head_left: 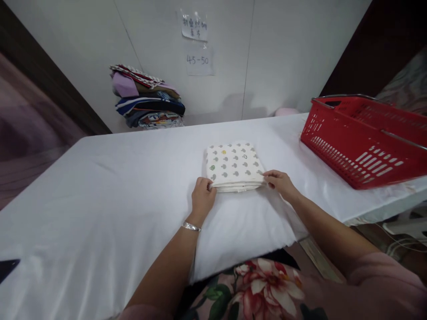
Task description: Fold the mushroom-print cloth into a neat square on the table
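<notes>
A folded white cloth point(235, 162) printed with small grey, yellow and green motifs lies flat on the white-covered table point(133, 186). Its stacked layers show along the near edge. My left hand point(203, 195) pinches the near left corner between thumb and fingers. At the near right corner, my right hand point(280, 181) grips the edge in the same way. A silver bracelet point(191, 226) circles my left wrist.
A red plastic basket point(363, 142) with metal handles stands at the table's right end. Behind the far edge, to the left, is a pile of folded fabrics point(147, 100). Paper notes point(199, 60) are stuck on the pale wall. A dark object point(8, 268) pokes in at the left.
</notes>
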### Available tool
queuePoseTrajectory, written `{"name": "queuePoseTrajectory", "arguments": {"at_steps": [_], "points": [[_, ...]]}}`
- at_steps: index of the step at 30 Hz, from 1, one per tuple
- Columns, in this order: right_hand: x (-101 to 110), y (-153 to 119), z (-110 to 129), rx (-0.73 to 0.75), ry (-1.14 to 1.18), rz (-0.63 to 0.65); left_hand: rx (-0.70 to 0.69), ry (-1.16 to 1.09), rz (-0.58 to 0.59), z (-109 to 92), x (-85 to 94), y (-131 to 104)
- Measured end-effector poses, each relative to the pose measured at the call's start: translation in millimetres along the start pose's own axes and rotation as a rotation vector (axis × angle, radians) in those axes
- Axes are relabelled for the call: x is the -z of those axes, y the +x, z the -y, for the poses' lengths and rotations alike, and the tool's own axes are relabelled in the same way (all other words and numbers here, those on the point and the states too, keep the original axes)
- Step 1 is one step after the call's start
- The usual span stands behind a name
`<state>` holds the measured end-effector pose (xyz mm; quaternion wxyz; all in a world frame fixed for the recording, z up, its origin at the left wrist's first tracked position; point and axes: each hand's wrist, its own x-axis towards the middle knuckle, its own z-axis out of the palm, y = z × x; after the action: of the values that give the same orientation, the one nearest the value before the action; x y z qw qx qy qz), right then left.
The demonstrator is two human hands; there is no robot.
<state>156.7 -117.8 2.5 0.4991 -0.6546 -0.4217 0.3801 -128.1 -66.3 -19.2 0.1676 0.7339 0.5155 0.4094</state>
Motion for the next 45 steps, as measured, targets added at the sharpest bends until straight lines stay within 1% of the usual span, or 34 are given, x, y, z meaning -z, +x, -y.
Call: {"name": "queuePoseTrajectory", "arguments": {"at_steps": [2, 5, 9, 13, 15, 20, 24, 25, 29, 30, 33, 35, 37, 40, 44, 45], "points": [[-1.1, -2.9, -5.2, -0.041, 0.027, 0.036, 0.008, 0.007, 0.009, 0.0, 0.1, -0.1], [-2.8, -3.6, -7.9, -0.091, 0.004, 0.027, 0.017, 0.025, 0.018, 0.1, 0.0, -0.4], [-1.8, -0.2, -0.8, -0.224, -0.156, 0.021, 0.025, 0.038, 0.032, -0.6, 0.8, -0.9], [1.6, 3.0, 4.8, -0.288, -0.284, 0.087, 0.023, 0.060, 0.049, -2.1, 2.6, -1.3], [2.6, 4.0, 5.4, -0.290, -0.286, 0.103, 0.026, 0.069, 0.049, -2.6, 3.1, -1.4], [1.5, 4.9, 7.3, -0.295, -0.239, 0.075, 0.006, 0.054, 0.045, -1.5, 3.0, -1.4], [0.4, 4.7, 15.4, -0.324, -0.160, 0.069, -0.005, 0.058, 0.045, 0.7, 1.8, -0.5], [0.5, 4.9, 18.4, -0.310, -0.119, 0.071, -0.005, 0.062, 0.044, 1.1, 1.5, -0.2], [2.2, 6.7, 26.5, -0.179, 0.109, 0.083, 0.016, 0.073, 0.040, 1.7, 1.2, 0.9], [2.6, 7.0, 25.9, -0.191, 0.118, 0.097, 0.024, 0.072, 0.038, 1.6, 1.4, 1.1], [3.2, 6.9, 17.6, -0.329, 0.022, 0.160, 0.044, 0.060, 0.041, 1.8, 1.9, 1.2], [3.2, 6.5, 10.9, -0.364, -0.028, 0.180, 0.043, 0.052, 0.047, 2.3, 2.0, 0.9], [3.3, 6.9, 8.0, -0.348, -0.046, 0.169, 0.035, 0.046, 0.042, 3.0, 2.0, 0.5], [3.4, 9.6, 13.8, -0.318, -0.027, 0.146, 0.033, 0.044, 0.035, 3.3, 2.0, 0.1], [1.9, 14.0, 27.0, -0.213, 0.151, 0.141, 0.031, 0.045, 0.038, 3.2, 1.8, 0.1], [1.2, 14.4, 28.0, -0.209, 0.167, 0.139, 0.031, 0.046, 0.031, 3.2, 1.7, 0.2]]}}
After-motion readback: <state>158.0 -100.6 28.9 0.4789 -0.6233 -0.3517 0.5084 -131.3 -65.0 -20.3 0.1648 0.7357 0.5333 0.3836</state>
